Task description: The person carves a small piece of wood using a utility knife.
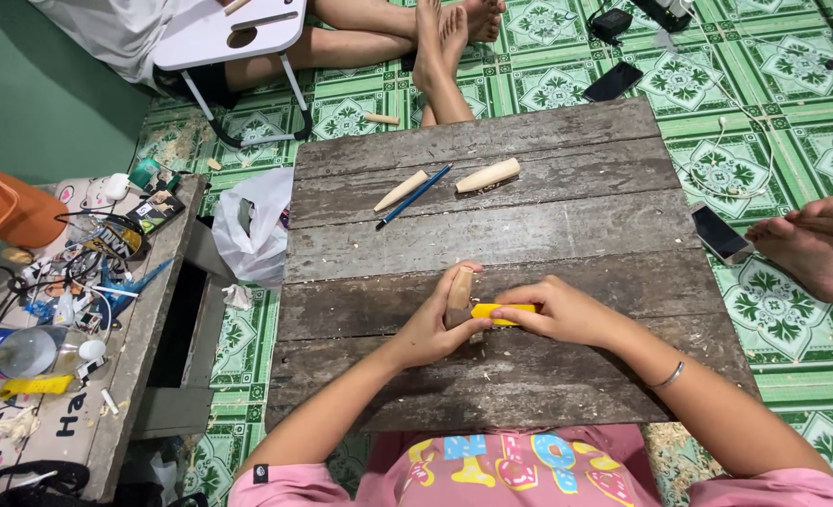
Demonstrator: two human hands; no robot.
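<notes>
At the bottom of the frame sits a pink shirt (519, 469) with bright letters, and both bare forearms reach up from it onto a weathered wooden board (566, 235). Just below the centre, the left hand (435, 324) is closed around a small wooden piece (460, 289), holding it upright with its pale top showing above the fingers. Touching it from the right, the right hand (566, 310) is clamped on a yellow-handled knife (503, 312) that lies level and points at the base of the wooden piece; the blade itself is hidden between the hands. A thin bracelet (668, 376) circles the right wrist. Higher up the board lie two carved wooden pegs (488, 176) with a blue pen (414, 196) between them. At the right edge a phone (719, 233) lies beside another person's foot (815, 246). Along the left edge runs a cluttered bench (144, 310), and crossed bare legs (435, 47) fill the top of the frame.
</notes>
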